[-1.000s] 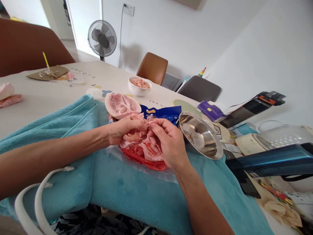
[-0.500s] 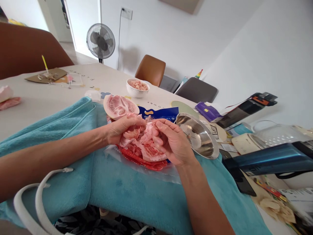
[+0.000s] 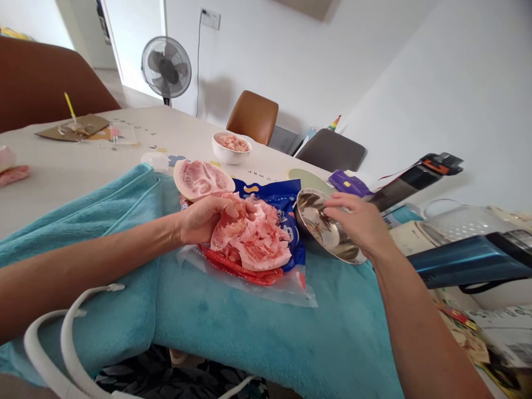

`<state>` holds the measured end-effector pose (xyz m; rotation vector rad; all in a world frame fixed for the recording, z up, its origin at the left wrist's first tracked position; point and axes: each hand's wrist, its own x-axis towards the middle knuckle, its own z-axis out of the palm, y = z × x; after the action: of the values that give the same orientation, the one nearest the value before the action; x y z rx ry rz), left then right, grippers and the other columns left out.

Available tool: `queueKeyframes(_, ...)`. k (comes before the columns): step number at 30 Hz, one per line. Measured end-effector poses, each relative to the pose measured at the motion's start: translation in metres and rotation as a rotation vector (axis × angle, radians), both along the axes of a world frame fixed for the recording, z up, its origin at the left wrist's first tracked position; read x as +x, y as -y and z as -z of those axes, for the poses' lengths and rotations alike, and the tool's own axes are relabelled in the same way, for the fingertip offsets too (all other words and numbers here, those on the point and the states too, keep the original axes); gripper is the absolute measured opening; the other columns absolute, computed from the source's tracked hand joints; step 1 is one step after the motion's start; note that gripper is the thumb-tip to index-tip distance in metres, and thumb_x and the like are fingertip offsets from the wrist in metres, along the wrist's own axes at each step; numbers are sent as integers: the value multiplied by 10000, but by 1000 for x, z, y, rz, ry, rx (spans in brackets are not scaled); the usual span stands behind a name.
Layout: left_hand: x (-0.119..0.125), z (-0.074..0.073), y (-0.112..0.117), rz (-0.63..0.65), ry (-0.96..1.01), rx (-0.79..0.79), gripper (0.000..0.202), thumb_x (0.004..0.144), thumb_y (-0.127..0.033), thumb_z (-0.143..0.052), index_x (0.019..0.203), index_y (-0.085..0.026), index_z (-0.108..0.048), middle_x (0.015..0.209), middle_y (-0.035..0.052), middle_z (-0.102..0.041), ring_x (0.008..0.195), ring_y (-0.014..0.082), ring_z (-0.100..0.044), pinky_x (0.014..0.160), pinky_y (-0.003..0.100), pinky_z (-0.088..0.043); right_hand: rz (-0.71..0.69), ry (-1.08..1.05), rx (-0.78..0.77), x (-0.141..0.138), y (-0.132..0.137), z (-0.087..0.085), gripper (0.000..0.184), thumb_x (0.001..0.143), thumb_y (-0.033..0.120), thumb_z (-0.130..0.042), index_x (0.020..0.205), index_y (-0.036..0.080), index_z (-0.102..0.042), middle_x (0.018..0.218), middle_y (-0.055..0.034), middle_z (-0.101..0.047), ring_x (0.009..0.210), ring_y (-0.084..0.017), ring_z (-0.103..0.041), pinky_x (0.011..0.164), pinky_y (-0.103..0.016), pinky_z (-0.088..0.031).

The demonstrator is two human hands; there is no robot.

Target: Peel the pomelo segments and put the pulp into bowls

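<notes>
Closed around a piece of pink pomelo flesh (image 3: pixel 225 234), my left hand (image 3: pixel 201 220) rests by the heap of torn pomelo peel and membrane (image 3: pixel 266 235). That heap lies on a blue and red plastic bag (image 3: pixel 293 216) spread over a turquoise towel (image 3: pixel 233 327). My right hand (image 3: pixel 359 221) is over the rim of a tilted steel bowl (image 3: pixel 328 235), its fingers stretched out and partly apart. Small bits lie at the bowl's bottom; I cannot make them out. Behind my left hand sits a hollowed pomelo half (image 3: pixel 203 178).
A white bowl (image 3: pixel 231 152) of pulled pomelo flesh stands farther back. On the right are a blue bottle (image 3: pixel 469 260), a dark bottle (image 3: pixel 415 177) and a purple packet (image 3: pixel 349 184). A brown card (image 3: pixel 77 128) with scraps lies at the left.
My right hand has moved away from the pomelo flesh, rightward to the steel bowl, and its fingers have opened. My left hand still holds its piece near the heap.
</notes>
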<state>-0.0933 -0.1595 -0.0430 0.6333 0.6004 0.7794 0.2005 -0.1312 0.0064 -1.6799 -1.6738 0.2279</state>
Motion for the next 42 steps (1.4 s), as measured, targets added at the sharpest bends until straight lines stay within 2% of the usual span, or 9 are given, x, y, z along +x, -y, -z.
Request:
queueKeyframes(4, -1, 2, 0, 6, 19, 7, 336, 601, -41, -595, 909, -116, -708, 859, 68, -735, 734, 164, -680, 708, 272, -557, 39, 170, -82, 7, 0, 9, 243, 759, 350, -580, 614, 212, -718, 1123, -99, -728, 1057, -342, -641, 950, -512, -437)
queueKeyframes(7, -2, 4, -1, 11, 17, 8, 340, 589, -38, -602, 899, -124, -709, 883, 71, -743, 765, 170, -683, 728, 278, -554, 73, 170, -19, 2, 0, 12, 217, 745, 337, -596, 812, 217, -765, 961, -77, -764, 946, -307, -674, 869, -450, -475)
queueKeyframes(11, -2, 5, -2, 0, 30, 11, 322, 607, -45, -595, 896, -117, -717, 913, 77, -742, 750, 159, -672, 725, 273, -545, 137, 196, -36, -3, 0, 11, 352, 789, 459, -567, 585, 204, -698, 647, -70, -712, 726, -280, -664, 728, -407, -484)
queueKeyframes(16, -2, 4, -2, 9, 29, 35, 418, 581, -45, -585, 972, -93, -722, 937, 97, -737, 783, 157, -650, 758, 267, -527, 71, 247, 14, -3, 1, 10, 230, 739, 304, -584, 873, 214, -748, 1011, -83, -754, 980, -305, -667, 884, -451, -483)
queueKeyframes(20, -2, 3, -1, -2, 25, 51, 537, 534, -5, -568, 1046, -97, -699, 968, 83, -732, 840, 168, -658, 794, 275, -522, 81, 225, -28, -2, 3, 14, 224, 784, 350, -572, 822, 200, -735, 902, -101, -760, 962, -326, -676, 903, -479, -483)
queueKeyframes(24, 0, 4, -1, 4, 59, 74, 520, 575, 27, -574, 1064, -112, -678, 965, 71, -728, 823, 159, -670, 830, 289, -521, 23, 141, 65, -8, 6, 15, 376, 797, 275, -562, 1154, 198, -650, 1080, -124, -732, 1010, -287, -678, 929, -480, -490)
queueKeyframes(29, 4, 6, 1, -76, 25, 108, 481, 659, 45, -593, 1107, -127, -639, 957, 65, -728, 850, 165, -691, 859, 316, -524, -21, 74, 251, -43, 24, 8, 233, 823, 363, -601, 925, 194, -727, 1038, -107, -730, 920, -263, -677, 871, -447, -522)
queueKeyframes(36, 8, 3, 4, -153, 32, 187, 491, 677, 29, -653, 1131, -154, -626, 940, 53, -721, 876, 176, -691, 840, 304, -521, -413, -225, -101, -106, 48, 26, 268, 848, 426, -622, 962, 199, -707, 853, -37, -729, 739, -174, -662, 687, -322, -523)
queueKeyframes(42, 9, 8, 3, -195, -9, 303, 384, 674, -17, -711, 1027, -158, -655, 768, 8, -670, 738, 146, -675, 697, 246, -525, -472, -269, -255, -125, 46, 32, 405, 749, 454, -712, 1027, 164, -659, 958, -84, -731, 843, -228, -680, 758, -380, -527)
